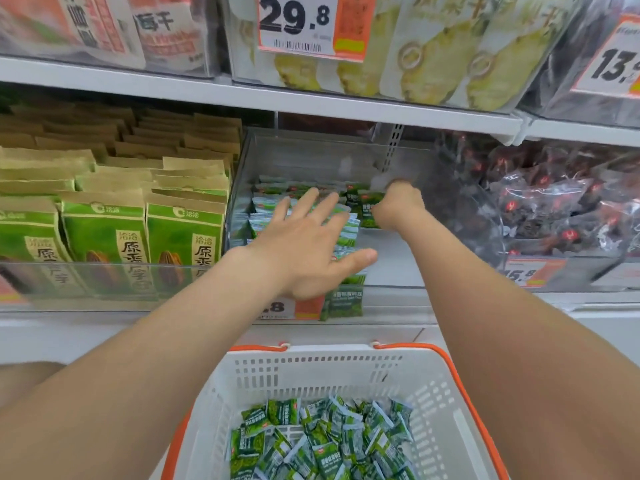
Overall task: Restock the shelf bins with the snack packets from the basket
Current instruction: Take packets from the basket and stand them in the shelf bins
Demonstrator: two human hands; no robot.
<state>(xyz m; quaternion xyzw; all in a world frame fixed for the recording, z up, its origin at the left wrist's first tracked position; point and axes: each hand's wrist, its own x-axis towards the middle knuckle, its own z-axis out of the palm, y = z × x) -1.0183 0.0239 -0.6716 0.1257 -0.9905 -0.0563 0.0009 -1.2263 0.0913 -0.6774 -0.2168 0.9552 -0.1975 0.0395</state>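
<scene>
A clear plastic shelf bin (pixel 408 161) on the middle shelf holds rows of small green snack packets (pixel 265 202) along its left side. My left hand (pixel 308 244) lies flat with straight fingers on top of these rows. My right hand (pixel 398 202) is deeper in the bin, fingers curled round a few upright green packets (pixel 367 202). Below, a white basket with orange rim (pixel 446 400) holds several loose green packets (pixel 322 441).
Green-and-brown seed bags (pixel 104 233) fill the bin to the left. Dark wrapped snacks (pixel 554 206) fill the bin to the right. The shelf above (pixel 277 98) overhangs the bin. A price tag (pixel 294 308) sits on the bin's front.
</scene>
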